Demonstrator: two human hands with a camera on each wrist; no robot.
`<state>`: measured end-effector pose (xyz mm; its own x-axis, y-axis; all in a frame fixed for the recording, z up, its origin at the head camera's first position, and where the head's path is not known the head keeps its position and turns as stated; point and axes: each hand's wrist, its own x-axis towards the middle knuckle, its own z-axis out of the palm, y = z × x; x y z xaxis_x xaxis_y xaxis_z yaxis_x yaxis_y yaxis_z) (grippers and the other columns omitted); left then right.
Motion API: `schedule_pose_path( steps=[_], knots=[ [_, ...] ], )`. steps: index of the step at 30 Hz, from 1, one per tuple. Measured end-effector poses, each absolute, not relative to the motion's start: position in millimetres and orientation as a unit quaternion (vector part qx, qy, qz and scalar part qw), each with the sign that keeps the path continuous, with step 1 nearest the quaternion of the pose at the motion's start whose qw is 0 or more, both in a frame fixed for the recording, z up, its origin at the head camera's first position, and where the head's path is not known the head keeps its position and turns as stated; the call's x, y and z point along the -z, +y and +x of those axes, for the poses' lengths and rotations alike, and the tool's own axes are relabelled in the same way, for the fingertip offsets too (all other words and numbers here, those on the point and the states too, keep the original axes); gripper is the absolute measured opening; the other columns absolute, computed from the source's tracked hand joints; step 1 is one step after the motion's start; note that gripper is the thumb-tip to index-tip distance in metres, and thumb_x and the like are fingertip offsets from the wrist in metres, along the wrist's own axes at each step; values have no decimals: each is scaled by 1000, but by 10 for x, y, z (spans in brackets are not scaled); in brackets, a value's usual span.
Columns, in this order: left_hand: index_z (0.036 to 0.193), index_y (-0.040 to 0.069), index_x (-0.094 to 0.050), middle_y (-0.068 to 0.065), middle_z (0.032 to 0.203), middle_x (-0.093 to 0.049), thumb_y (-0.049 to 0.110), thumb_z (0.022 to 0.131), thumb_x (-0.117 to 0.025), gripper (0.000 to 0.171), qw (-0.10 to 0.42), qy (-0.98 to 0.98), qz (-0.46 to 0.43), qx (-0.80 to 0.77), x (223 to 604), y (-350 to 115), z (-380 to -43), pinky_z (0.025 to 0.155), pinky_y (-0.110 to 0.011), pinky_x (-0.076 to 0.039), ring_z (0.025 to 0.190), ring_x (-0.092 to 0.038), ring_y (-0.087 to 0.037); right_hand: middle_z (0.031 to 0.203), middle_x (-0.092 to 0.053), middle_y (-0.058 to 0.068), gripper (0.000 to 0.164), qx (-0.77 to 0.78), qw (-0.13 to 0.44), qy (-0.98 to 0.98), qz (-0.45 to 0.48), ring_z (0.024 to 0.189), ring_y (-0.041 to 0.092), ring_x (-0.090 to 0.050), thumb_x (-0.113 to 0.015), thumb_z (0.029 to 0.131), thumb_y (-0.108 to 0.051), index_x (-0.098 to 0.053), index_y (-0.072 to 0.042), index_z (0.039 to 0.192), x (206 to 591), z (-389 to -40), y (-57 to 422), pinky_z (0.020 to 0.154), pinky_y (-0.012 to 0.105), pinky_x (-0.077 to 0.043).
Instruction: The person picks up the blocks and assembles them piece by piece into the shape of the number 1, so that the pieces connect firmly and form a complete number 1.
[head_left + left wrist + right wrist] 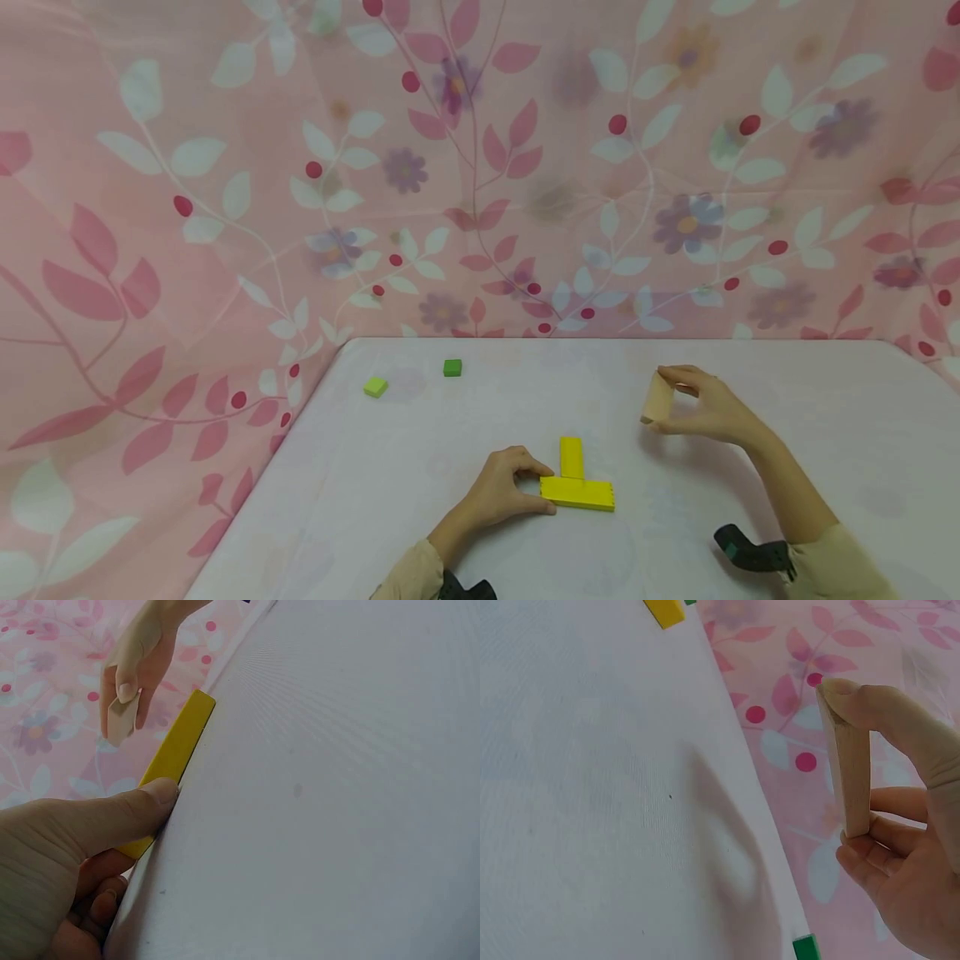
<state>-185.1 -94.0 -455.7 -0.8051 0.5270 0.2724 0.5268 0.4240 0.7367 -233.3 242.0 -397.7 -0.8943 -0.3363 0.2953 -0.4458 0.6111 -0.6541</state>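
Note:
My left hand (pixel 501 487) pinches the left end of a long yellow block (pixel 583 495) between thumb and fingers; it lies crosswise on the table. Behind its middle a second yellow block (pixel 571 457) points away, so the pair looks like an upside-down T. In the left wrist view, the thumb presses along the long yellow block (pixel 174 754). To the right, my right hand (pixel 712 408) holds a plain wooden block (pixel 657 397) above the table, its shadow below. The right wrist view shows that wooden block (pixel 849 769) gripped by its two ends, thumb on one and fingertips at the other.
A light green block (pixel 376 387) and a darker green block (pixel 452 367) lie at the back left of the white-covered table (pixel 420 425). Beyond the far edge hangs a pink floral cloth (pixel 540 192). Another green block (pixel 806 947) shows low in the right wrist view.

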Motion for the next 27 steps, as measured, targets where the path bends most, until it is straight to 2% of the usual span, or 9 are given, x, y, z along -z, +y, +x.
schedule_pose_path(
  steps=[3, 4, 12, 27],
  knots=[
    [98, 9, -74, 8, 79, -60, 22, 66, -86, 36, 0, 843, 312, -437, 4559, -938, -1853, 69, -16, -43, 75, -48, -2, 126, -50, 28, 78, -383, 61, -895, 220, 110, 40, -49, -84, 68, -22, -48, 13, 128, 3991, -2369, 2346, 95, 50, -40],
    [98, 9, -74, 8, 79, -60, 22, 66, -86, 36, 1, 843, 312, -438, 4559, -937, -1854, 69, -17, -43, 75, -48, -2, 126, -50, 28, 78, -385, 57, -895, 219, 110, 41, -49, -83, 69, -23, -47, 13, 128, 3995, -2380, 2321, 95, 54, -38],
    [97, 7, -74, 5, 79, -60, 22, 66, -86, 37, 3, 843, 309, -439, 4554, -934, -1855, 68, -17, -43, 74, -48, -3, 130, -47, 28, 81, -377, 38, -902, 205, 113, 42, -47, -82, 70, -29, -47, 10, 131, 3995, -2439, 2170, 96, 55, -38],
    [98, 8, -74, 8, 79, -60, 22, 66, -86, 36, 5, 846, 307, -436, 4534, -937, -1851, 68, -16, -43, 74, -48, -2, 125, -51, 27, 80, -383, 30, -891, 241, 110, 41, -49, -83, 68, -26, -48, 13, 128, 4088, -2657, 1930, 96, 55, -38]
  ],
)
